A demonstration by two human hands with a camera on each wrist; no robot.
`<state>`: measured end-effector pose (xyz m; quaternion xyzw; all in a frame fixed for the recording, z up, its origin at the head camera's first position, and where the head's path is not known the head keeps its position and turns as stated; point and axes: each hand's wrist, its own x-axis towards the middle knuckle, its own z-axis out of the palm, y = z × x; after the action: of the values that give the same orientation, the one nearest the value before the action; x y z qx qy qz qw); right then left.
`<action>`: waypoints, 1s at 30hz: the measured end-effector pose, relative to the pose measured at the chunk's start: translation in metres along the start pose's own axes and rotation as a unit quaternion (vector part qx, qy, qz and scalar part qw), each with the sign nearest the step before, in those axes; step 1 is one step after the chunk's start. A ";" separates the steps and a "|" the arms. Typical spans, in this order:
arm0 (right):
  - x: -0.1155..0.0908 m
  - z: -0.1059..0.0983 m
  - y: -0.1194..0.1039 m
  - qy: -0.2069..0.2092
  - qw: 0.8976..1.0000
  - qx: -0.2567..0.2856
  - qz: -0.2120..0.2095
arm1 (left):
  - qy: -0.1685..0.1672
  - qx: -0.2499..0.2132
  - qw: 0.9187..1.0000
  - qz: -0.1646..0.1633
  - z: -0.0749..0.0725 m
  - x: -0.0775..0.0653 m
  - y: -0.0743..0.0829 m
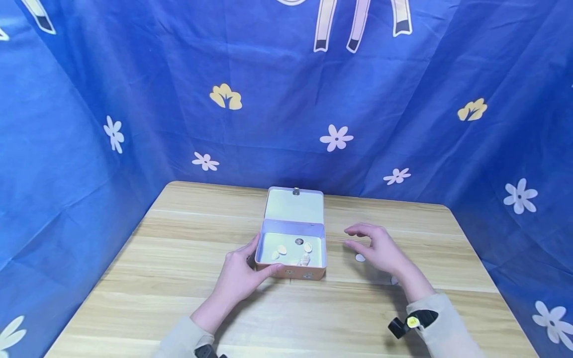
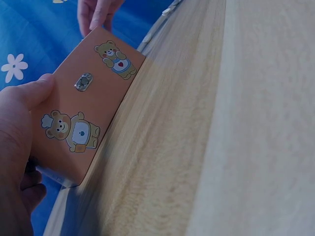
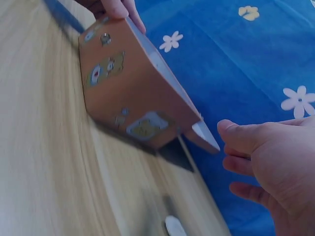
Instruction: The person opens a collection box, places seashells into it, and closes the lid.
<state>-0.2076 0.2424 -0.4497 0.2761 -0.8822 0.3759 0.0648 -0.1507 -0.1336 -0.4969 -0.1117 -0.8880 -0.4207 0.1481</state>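
In the head view, your left hand (image 1: 239, 273) grasps the small tin box (image 1: 293, 228) in the middle of the wooden counter (image 1: 179, 278), its thumb on the front rim and its fingers at the left side. The lid (image 1: 294, 206) is tipped back. Inside lie several pale shells (image 1: 304, 259) and a dark round piece (image 1: 299, 241). Your right hand (image 1: 376, 248) hangs just right of the box, fingers loosely bent, released and apart from it. One pale shell (image 1: 360, 258) lies on the counter beneath that hand, and another small pale piece (image 1: 394, 280) shows beside your wrist.

In the left wrist view, your left thumb presses the orange front near a metal clasp (image 2: 83, 82), with two printed bears (image 2: 112, 61) on that face.

In the right wrist view, your right fingers stand parted from the thumb, beside the tilted lid and clear of it. A pale shell lies on the counter below.
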 end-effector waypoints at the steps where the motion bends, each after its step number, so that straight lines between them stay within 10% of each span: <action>1: -0.002 -0.001 0.002 0.000 1.000 -0.002 0.005 | 0.000 0.000 1.000 -0.001 0.000 0.000 0.000; 30: -0.049 0.015 0.064 0.007 0.998 -0.043 0.036 | 0.000 -0.001 1.000 -0.007 -0.001 -0.001 0.001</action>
<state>-0.1989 0.2895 -0.5164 0.2384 -0.9065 0.3414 0.0696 -0.1489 -0.1339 -0.4958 -0.1059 -0.8883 -0.4226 0.1454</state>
